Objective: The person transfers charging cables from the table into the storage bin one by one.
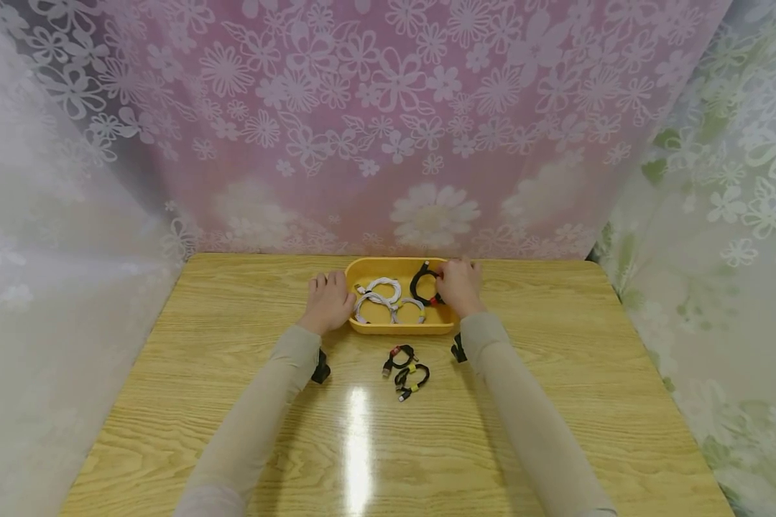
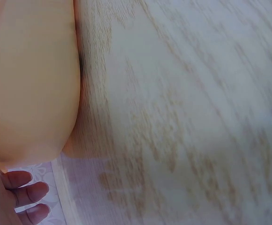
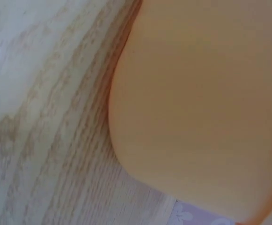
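Observation:
A yellow plastic basket (image 1: pixel 401 329) stands near the table's back edge. My left hand (image 1: pixel 328 301) holds its left end, thumb at the rim; several fingertips (image 2: pixel 36 192) show past the basket wall (image 2: pixel 33 84) in the left wrist view. At the other end my right hand (image 1: pixel 461 286) grips the rim, the thumb side reaching over the inside. The right wrist view is mostly basket wall (image 3: pixel 196 108), so that hand's fingers are hidden there. Inside lie a coiled black cable (image 1: pixel 414 283) with a red tie and several coiled white cables (image 1: pixel 388 281).
Two small coiled cables lie on the wooden table (image 1: pixel 543 402) in front of the basket: a black cable with a red tie (image 1: pixel 395 350) and a black cable with yellow ties (image 1: pixel 426 373). A floral curtain (image 1: pixel 362 143) hangs right behind the table.

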